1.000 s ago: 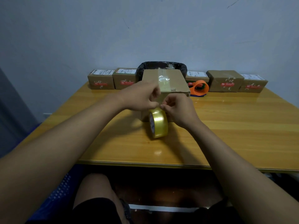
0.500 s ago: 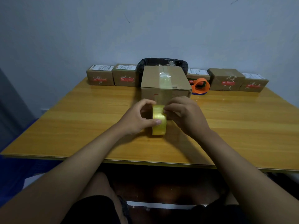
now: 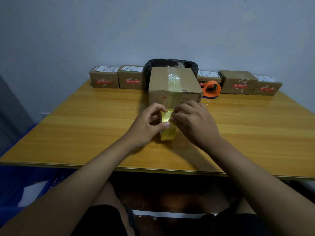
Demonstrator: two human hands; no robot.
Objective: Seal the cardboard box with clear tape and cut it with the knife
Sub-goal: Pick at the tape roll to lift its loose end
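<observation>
A cardboard box [image 3: 185, 83] stands at the middle back of the wooden table [image 3: 85, 126], with a strip of clear tape running over its top and down its front face. Just in front of it a yellowish roll of clear tape [image 3: 168, 133] stands on edge. My left hand [image 3: 146, 125] grips the roll from the left, thumb across its tread. My right hand [image 3: 194, 121] pinches the tape at the top of the roll, where the strip runs up to the box. I see no knife.
Several small labelled cardboard boxes [image 3: 104, 79] line the back edge against the wall. A black-lined bin [image 3: 170, 63] sits behind the main box. An orange tape dispenser [image 3: 212, 88] lies to the box's right. A blue crate [image 3: 25, 184] is below the table's left.
Both hands came down from the box's front edge to the roll on the table. The left hand has taken hold of the roll, and the right fingers moved onto its top.
</observation>
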